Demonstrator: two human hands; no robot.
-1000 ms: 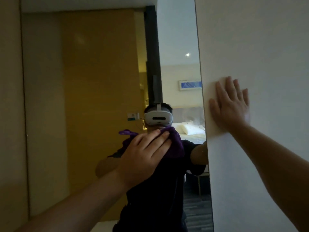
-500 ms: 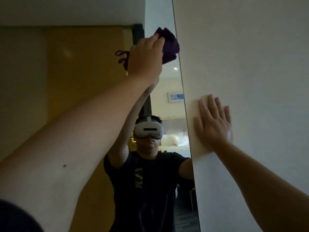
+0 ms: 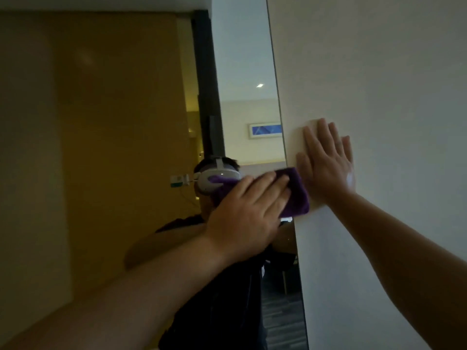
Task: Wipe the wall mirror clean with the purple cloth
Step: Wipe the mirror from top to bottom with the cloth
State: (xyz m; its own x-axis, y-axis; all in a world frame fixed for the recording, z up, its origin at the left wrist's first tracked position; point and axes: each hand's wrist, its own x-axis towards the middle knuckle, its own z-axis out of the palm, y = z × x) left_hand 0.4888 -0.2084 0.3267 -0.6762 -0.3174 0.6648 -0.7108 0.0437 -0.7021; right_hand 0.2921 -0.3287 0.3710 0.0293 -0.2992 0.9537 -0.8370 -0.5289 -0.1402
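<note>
The tall wall mirror (image 3: 242,72) fills the left and middle of the head view and ends at a straight right edge. My left hand (image 3: 247,213) presses the purple cloth (image 3: 297,195) flat against the glass at the mirror's right edge, about head height. The cloth sticks out past my fingertips and touches the edge. My right hand (image 3: 326,165) lies flat, fingers spread, on the white wall just right of the cloth. The mirror reflects a person in a dark shirt with a white headset, partly hidden by my left hand.
A white wall (image 3: 379,84) runs along the right of the mirror. The reflection shows a yellow-brown panelled wall (image 3: 101,122), a dark door frame, a framed blue picture (image 3: 265,130) and a ceiling light.
My left hand has swept the cloth up to the top of the mirror and back down its right edge to head height. My right hand stays flat on the wall.
</note>
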